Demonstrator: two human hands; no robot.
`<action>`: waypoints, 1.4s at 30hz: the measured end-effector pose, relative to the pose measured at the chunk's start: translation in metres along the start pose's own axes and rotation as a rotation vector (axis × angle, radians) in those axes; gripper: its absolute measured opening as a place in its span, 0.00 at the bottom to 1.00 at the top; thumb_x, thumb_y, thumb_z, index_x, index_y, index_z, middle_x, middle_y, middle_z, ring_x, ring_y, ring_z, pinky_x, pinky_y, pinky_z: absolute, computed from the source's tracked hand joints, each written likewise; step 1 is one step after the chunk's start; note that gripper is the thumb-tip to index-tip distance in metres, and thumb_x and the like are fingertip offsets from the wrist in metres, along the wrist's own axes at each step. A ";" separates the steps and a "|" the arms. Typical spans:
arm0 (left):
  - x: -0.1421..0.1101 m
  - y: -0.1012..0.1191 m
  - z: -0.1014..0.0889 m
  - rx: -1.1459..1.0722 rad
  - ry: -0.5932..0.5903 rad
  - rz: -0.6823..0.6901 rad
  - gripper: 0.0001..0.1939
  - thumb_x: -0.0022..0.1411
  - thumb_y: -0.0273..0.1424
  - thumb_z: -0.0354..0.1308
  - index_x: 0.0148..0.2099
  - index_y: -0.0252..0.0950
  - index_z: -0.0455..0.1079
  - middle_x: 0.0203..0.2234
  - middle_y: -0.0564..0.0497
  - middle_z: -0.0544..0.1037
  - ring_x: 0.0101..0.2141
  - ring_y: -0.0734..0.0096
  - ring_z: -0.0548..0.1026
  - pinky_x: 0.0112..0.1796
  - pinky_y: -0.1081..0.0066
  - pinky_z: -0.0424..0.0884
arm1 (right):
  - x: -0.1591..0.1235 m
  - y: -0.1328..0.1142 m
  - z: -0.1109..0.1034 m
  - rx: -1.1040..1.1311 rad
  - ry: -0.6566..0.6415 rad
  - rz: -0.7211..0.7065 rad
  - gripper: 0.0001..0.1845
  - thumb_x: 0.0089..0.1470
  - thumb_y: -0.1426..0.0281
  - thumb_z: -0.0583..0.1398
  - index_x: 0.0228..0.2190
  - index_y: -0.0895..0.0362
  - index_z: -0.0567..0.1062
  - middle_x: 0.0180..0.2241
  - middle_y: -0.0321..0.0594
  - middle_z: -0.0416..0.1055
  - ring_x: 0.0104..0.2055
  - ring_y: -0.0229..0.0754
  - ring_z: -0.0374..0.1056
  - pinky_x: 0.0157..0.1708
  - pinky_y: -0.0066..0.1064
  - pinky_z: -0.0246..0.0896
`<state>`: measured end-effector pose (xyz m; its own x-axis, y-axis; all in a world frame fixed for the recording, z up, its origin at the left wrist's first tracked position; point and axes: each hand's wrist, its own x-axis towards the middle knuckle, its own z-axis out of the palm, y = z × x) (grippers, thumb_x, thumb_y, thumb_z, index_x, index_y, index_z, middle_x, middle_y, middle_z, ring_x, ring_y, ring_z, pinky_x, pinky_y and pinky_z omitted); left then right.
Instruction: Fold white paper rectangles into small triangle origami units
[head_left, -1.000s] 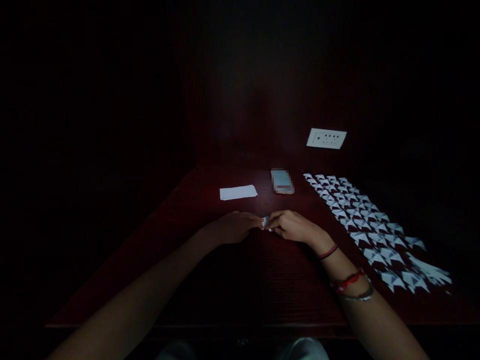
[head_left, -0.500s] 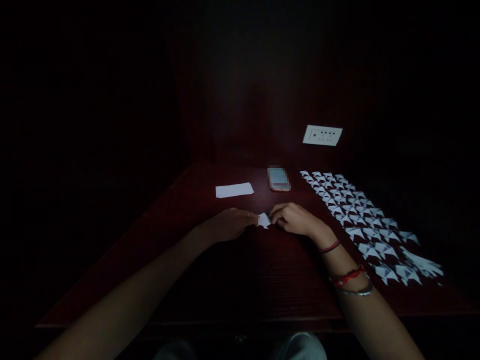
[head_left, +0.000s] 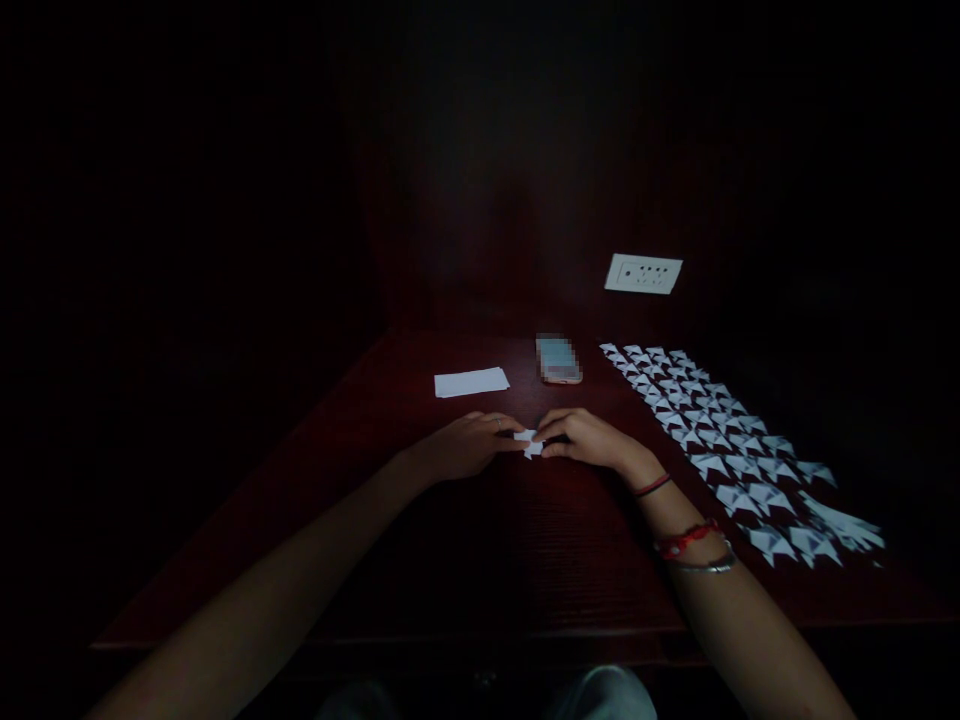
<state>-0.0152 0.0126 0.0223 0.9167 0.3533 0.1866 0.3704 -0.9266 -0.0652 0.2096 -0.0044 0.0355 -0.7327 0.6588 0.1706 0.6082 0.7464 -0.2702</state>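
A small piece of folded white paper (head_left: 532, 449) lies on the dark red table between my two hands. My left hand (head_left: 474, 443) grips its left side, thumb and fingers closing on the edge. From the right, my right hand (head_left: 581, 437) pinches the same paper, its fingertips on the top and right side. The fingertips cover part of the paper, so its full shape is hidden. Beyond my left hand lies a stack of white paper sheets (head_left: 472, 382).
A phone (head_left: 559, 359) with a blurred screen lies behind my right hand. Rows of folded white paper figures (head_left: 709, 410) fill the table's right side. Near them sits a bunch of white paper strips (head_left: 846, 523). A socket plate (head_left: 643, 274) is on the back wall.
My hands have come closer together over the folded paper. The right fingertips, earlier at its right edge, now reach onto it, and the left fingers extend further along its top.
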 end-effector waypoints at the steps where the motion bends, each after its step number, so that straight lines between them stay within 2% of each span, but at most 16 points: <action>1: 0.000 0.002 -0.001 0.014 -0.001 -0.008 0.21 0.57 0.23 0.44 0.52 0.45 0.54 0.49 0.52 0.59 0.49 0.68 0.57 0.45 0.67 0.54 | 0.000 0.000 0.001 -0.001 0.005 0.002 0.12 0.47 0.67 0.55 0.36 0.55 0.72 0.35 0.41 0.67 0.37 0.38 0.62 0.37 0.29 0.56; 7: -0.003 0.013 -0.002 0.017 -0.043 -0.058 0.21 0.58 0.23 0.42 0.53 0.40 0.52 0.48 0.51 0.61 0.48 0.68 0.57 0.44 0.67 0.54 | 0.001 0.003 0.003 -0.003 0.015 0.014 0.13 0.45 0.65 0.57 0.35 0.56 0.72 0.33 0.41 0.67 0.35 0.38 0.63 0.35 0.28 0.56; 15: -0.007 0.010 -0.003 -0.067 -0.103 -0.111 0.24 0.55 0.22 0.42 0.54 0.44 0.50 0.53 0.55 0.55 0.52 0.64 0.51 0.46 0.64 0.53 | 0.002 0.000 0.003 -0.012 0.031 -0.013 0.11 0.50 0.69 0.53 0.31 0.58 0.74 0.30 0.40 0.68 0.33 0.36 0.63 0.33 0.27 0.55; 18: -0.004 0.011 -0.005 -0.102 -0.089 -0.097 0.24 0.54 0.21 0.43 0.53 0.44 0.52 0.53 0.54 0.54 0.51 0.66 0.53 0.46 0.65 0.53 | 0.003 -0.002 0.004 -0.009 0.055 -0.007 0.11 0.50 0.70 0.52 0.30 0.59 0.73 0.29 0.40 0.67 0.31 0.35 0.63 0.32 0.26 0.55; 23: -0.003 0.012 -0.009 -0.182 -0.078 -0.094 0.22 0.56 0.21 0.40 0.52 0.43 0.55 0.50 0.55 0.59 0.47 0.71 0.59 0.47 0.68 0.53 | 0.005 -0.004 0.007 0.000 0.088 -0.010 0.10 0.50 0.73 0.52 0.29 0.59 0.72 0.27 0.39 0.66 0.30 0.34 0.61 0.31 0.25 0.54; 32: -0.003 0.009 -0.007 -0.212 -0.080 -0.105 0.21 0.56 0.22 0.40 0.51 0.41 0.55 0.49 0.54 0.61 0.48 0.72 0.58 0.47 0.68 0.54 | 0.005 -0.003 0.007 0.093 0.058 -0.013 0.09 0.47 0.75 0.53 0.31 0.59 0.72 0.28 0.37 0.66 0.29 0.33 0.61 0.30 0.23 0.54; 38: -0.003 0.010 -0.009 -0.209 -0.083 -0.100 0.23 0.54 0.20 0.40 0.51 0.42 0.56 0.49 0.54 0.61 0.48 0.70 0.58 0.46 0.66 0.54 | 0.009 -0.006 0.011 0.071 0.132 0.009 0.07 0.48 0.76 0.51 0.26 0.60 0.69 0.27 0.38 0.66 0.30 0.34 0.61 0.32 0.25 0.54; 42: -0.003 0.010 -0.011 -0.214 -0.084 -0.087 0.24 0.52 0.19 0.40 0.50 0.43 0.56 0.49 0.55 0.61 0.49 0.71 0.57 0.47 0.65 0.53 | 0.012 -0.004 0.016 0.065 0.134 0.050 0.07 0.49 0.76 0.50 0.26 0.61 0.68 0.27 0.39 0.66 0.30 0.34 0.61 0.32 0.26 0.54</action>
<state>-0.0161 0.0013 0.0318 0.8952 0.4344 0.0998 0.4167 -0.8951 0.1587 0.1931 -0.0007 0.0235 -0.6520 0.7050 0.2789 0.6187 0.7074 -0.3418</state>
